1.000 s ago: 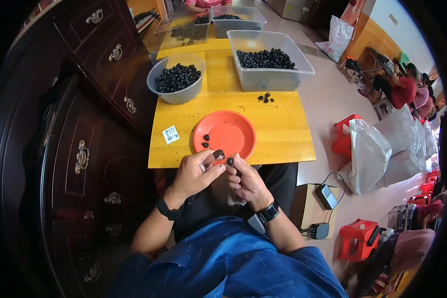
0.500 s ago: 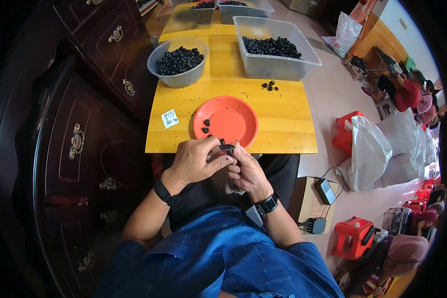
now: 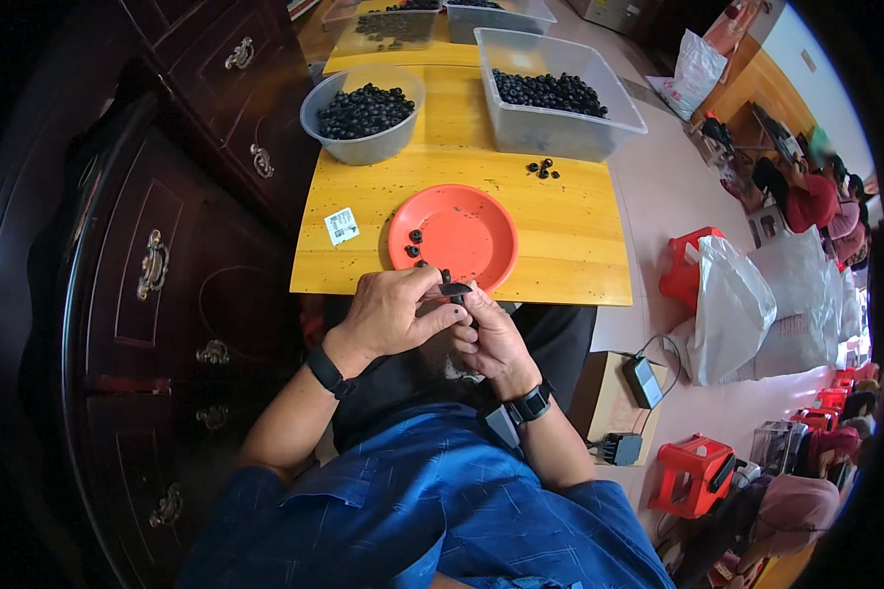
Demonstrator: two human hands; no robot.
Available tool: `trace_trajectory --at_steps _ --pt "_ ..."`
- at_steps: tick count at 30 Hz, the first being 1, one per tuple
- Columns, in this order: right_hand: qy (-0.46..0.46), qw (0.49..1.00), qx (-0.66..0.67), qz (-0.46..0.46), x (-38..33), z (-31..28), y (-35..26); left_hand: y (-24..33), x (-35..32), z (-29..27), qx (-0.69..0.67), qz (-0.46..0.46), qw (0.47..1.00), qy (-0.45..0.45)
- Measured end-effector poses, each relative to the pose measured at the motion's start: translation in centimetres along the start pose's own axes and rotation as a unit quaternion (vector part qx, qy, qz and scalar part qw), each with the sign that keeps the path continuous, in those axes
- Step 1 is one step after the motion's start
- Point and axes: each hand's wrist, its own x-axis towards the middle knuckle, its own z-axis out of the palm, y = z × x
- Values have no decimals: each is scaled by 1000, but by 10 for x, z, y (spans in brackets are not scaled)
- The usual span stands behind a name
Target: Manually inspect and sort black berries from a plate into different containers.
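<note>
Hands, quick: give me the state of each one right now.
Left hand: closed, fingers pinching a small dark piece at the table edge.
Right hand: closed, fingertips on the same small dark piece.

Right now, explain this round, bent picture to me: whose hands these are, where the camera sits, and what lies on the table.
The camera is worn on the person's head and looks down, so the forearms come in from below. Its wide lens bends straight edges and darkens the corners. The left hand and right hand meet at the near edge of the yellow wooden table, pinching a small dark piece between the fingertips. Just beyond them lies an orange plate with a few small dark round pieces on it. Further back stand a grey bowl and a clear tub, both holding many of the same pieces. A small white tag lies left of the plate. A dark wooden cabinet stands on the left.
</note>
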Motion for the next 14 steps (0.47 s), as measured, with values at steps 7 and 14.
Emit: trace_trajectory --at_steps 7,14 --pt "13 999 -27 -11 -2 9 0 -6 -2 3 7 3 1000 1" --pt "58 998 -31 -1 -2 16 -1 0 -5 0 19 7 1000 -12"
